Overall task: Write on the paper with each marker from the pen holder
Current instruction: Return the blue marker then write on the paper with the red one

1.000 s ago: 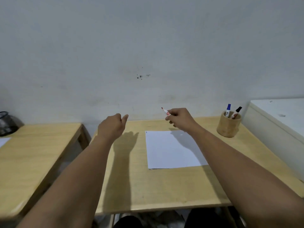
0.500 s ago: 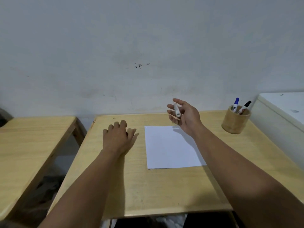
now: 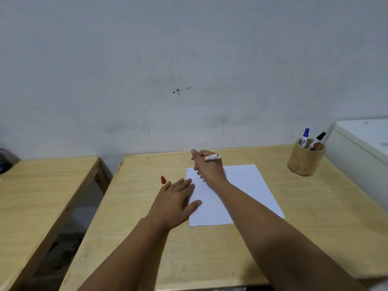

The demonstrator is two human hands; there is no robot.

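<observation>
1. I see my right hand (image 3: 207, 168) closed around a white-barrelled marker (image 3: 211, 157), uncapped, held over the far left corner of the paper (image 3: 247, 185). The barrel's butt end sticks out to the right past my knuckles; the tip end points left and is mostly hidden by my fingers, so I cannot tell whether it touches the sheet.
2. My left hand (image 3: 175, 203) lies flat and open, palm down, holding nothing. Its fingers and thumb rest on the paper's left edge while the heel of the hand sits on the bare wooden table (image 3: 210, 259).
3. A red cap (image 3: 163, 180) stands on the table just beyond my left fingertips, to the left of the paper and not touching it.
4. The paper is a white sheet lying flat near the middle of the table, with a tiny dark mark at its far left corner.
5. A round wooden pen holder (image 3: 305, 159) stands at the table's far right, well apart from the paper. In it I see a blue-capped marker (image 3: 305, 137) standing nearly upright and a black-capped marker (image 3: 318, 139) leaning right.
6. A second wooden table (image 3: 42, 185) sits to the left, separated by a gap, and a white cabinet (image 3: 361, 148) stands just right of the holder.
</observation>
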